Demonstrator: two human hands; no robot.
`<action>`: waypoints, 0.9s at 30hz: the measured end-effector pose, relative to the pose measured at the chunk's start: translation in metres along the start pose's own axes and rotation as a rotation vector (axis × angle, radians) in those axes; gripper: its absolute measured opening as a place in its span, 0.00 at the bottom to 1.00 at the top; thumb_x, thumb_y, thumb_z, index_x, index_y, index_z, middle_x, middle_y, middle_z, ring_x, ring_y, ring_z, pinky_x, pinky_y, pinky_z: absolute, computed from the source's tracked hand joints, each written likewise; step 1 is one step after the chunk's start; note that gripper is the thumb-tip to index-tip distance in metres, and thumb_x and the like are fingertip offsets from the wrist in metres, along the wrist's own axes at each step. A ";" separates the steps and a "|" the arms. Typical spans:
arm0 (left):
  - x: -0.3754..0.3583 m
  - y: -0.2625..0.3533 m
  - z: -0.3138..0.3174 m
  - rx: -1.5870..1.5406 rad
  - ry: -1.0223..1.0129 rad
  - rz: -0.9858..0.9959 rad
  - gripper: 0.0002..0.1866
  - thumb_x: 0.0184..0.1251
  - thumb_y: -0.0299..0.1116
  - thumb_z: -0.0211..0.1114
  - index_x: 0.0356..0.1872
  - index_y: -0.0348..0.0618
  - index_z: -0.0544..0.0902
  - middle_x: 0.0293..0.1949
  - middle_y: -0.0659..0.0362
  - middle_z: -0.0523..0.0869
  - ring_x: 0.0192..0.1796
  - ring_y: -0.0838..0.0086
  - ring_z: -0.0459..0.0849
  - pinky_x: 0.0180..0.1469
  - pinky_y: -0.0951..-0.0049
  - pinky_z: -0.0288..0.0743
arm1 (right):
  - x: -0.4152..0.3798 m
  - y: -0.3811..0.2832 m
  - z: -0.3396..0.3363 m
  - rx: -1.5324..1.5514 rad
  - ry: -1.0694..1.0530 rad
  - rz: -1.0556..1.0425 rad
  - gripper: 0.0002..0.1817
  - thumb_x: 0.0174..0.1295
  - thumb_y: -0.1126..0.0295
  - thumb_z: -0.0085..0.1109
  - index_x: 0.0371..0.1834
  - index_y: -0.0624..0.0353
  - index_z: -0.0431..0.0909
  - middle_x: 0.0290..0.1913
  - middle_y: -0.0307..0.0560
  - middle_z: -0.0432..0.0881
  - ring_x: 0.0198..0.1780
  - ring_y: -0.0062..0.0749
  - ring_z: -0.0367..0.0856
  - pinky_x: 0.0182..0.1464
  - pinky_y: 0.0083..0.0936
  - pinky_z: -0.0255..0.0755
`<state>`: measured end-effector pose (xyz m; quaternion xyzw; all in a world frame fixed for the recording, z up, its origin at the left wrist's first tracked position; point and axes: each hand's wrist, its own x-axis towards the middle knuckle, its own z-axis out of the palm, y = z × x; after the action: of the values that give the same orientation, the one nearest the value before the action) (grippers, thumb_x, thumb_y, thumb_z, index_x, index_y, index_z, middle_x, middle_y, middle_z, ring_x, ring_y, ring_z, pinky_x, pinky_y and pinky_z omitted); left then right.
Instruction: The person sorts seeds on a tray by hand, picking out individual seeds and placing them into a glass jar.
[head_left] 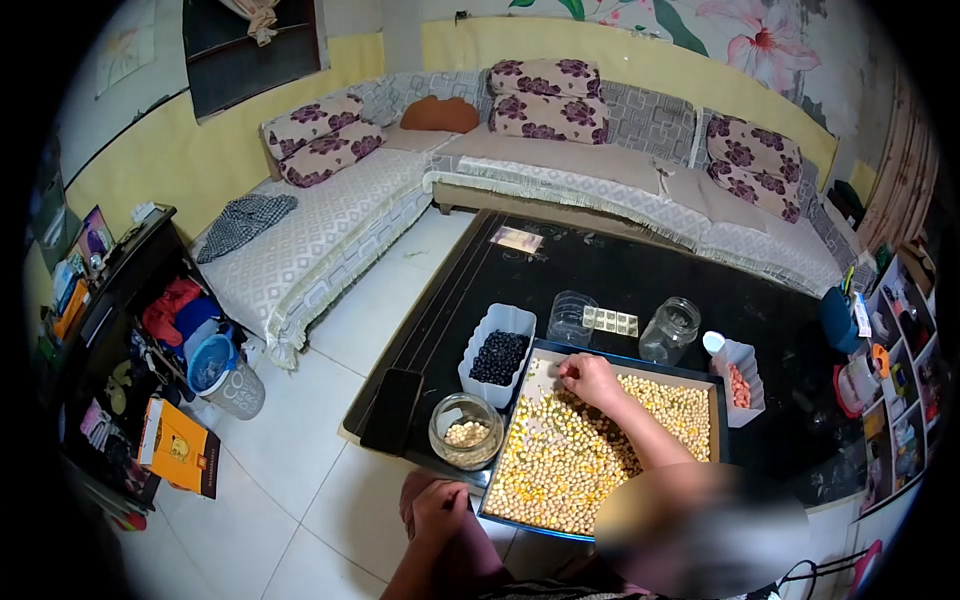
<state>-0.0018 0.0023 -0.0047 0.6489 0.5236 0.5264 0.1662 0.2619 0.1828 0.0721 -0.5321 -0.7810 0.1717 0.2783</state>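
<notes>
My right hand [592, 382] is over the far left part of a shallow tray [717, 420], fingertips pinched together close to its bottom. Anything between those fingers is too small to make out. Pale soybeans [545, 485] mixed with yellow kernels cover most of the tray. My left hand [438, 512] rests curled at my knee, left of the tray, and what it may hold is hidden. Near it stands a round open jar [466, 432] with some pale beans inside. Behind that jar, a translucent container [512, 322] holds black beans [498, 358].
Beyond the tray are a clear jar [670, 330], another clear container [572, 318] and a blister pack [611, 321]. To the right, a container [748, 360] holds pinkish nuts beside a white cap [713, 342]. A phone [392, 412] lies at the table's left edge.
</notes>
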 end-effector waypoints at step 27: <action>0.003 0.006 -0.005 0.006 -0.032 -0.011 0.03 0.49 0.23 0.64 0.27 0.41 0.80 0.25 0.57 0.81 0.25 0.70 0.80 0.28 0.76 0.73 | 0.008 0.013 0.027 -0.236 -0.168 -0.059 0.06 0.45 0.76 0.52 0.27 0.57 0.76 0.34 0.50 0.79 0.39 0.43 0.78 0.42 0.33 0.72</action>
<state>-0.0032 0.0009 0.0034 0.6548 0.5262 0.5135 0.1753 0.2529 0.1960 0.0457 -0.5218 -0.8315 0.1144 0.1525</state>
